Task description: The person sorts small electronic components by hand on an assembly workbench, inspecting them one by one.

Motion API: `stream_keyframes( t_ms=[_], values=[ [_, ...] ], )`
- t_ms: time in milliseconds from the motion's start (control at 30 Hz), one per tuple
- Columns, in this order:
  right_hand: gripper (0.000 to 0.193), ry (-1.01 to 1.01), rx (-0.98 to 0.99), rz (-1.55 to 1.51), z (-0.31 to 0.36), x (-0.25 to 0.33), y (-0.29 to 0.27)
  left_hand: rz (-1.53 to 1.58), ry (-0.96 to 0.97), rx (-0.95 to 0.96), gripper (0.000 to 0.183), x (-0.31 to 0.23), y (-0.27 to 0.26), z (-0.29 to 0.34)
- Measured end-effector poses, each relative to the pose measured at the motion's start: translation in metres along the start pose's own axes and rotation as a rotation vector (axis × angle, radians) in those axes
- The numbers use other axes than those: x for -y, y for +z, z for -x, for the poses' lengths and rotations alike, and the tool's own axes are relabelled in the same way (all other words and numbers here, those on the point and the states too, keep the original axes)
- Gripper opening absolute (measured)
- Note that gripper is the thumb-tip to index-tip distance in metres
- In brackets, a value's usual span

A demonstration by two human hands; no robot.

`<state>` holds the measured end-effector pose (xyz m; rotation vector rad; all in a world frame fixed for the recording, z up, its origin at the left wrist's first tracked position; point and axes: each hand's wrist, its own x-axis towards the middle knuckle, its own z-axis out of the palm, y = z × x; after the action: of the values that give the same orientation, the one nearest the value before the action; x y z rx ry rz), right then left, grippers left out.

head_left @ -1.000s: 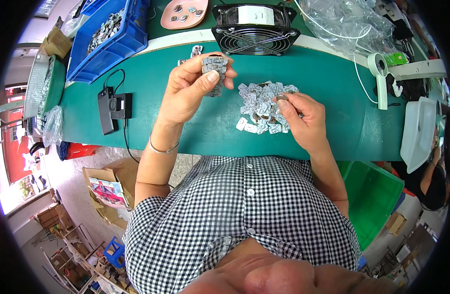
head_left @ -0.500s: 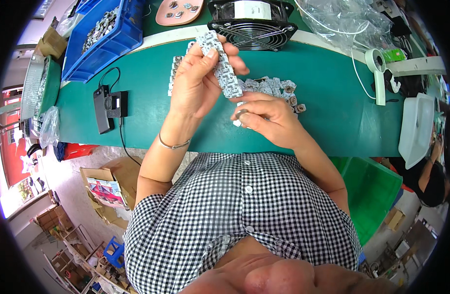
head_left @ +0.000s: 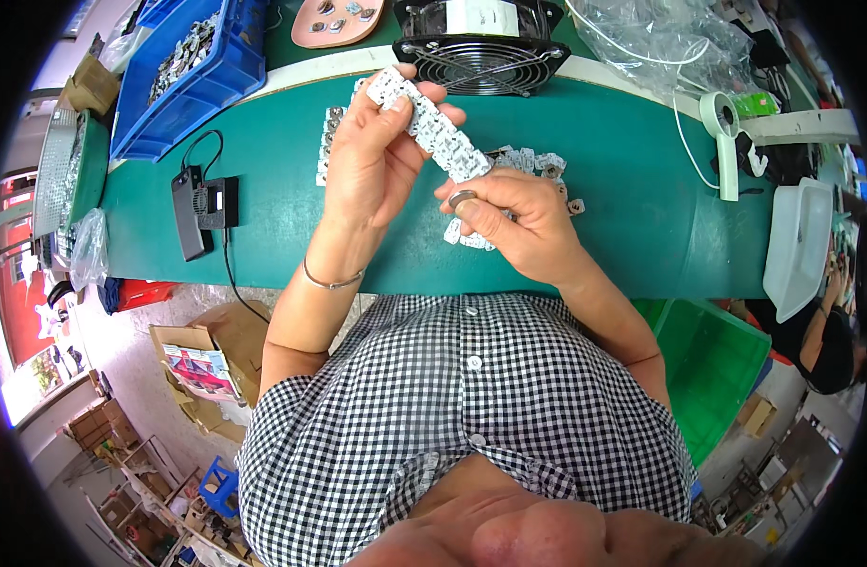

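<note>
My left hand is closed on a pale, jointed strip of small circuit boards, thumb on its upper face. The strip slants down to the right, and its lower end meets my right hand. My right hand is closed around a small metal piece with a rounded end, showing between thumb and forefinger; the rest of it is hidden. Behind and below my right hand lie loose small boards, partly covered. Another group of boards stands in a column left of my left wrist.
A black fan stands at the back, beside a pink plate with small parts. At left are a blue bin of parts and a black power adapter. A handheld fan and white tray are at right.
The strip has tilted further, its lower end swinging right and slightly up over my right hand. My right hand has shifted slightly up, and the metal piece shows more clearly.
</note>
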<state>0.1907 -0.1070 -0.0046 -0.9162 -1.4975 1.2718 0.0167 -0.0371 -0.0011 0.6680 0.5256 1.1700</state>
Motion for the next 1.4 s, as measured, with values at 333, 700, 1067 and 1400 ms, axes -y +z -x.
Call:
stream_keyframes(
  t_ms=[333,700,1067,1400],
  values=[
    [0.014,0.135,0.030,0.176,0.013,0.002,-0.026,-0.782,0.010,0.290,0.032,-0.039,0.010,0.004],
    [0.016,-0.085,-0.147,0.325,-0.012,0.021,-0.031,-1.100,-0.060,0.401,0.032,-0.043,0.020,0.012],
    [0.022,0.152,0.078,0.259,-0.014,0.012,-0.032,-1.292,-0.031,0.508,0.037,-0.035,0.025,0.008],
    [0.021,0.124,-0.060,0.300,-0.027,0.009,-0.029,-1.337,-0.255,0.434,0.019,-0.034,0.018,-0.005]
  ],
)
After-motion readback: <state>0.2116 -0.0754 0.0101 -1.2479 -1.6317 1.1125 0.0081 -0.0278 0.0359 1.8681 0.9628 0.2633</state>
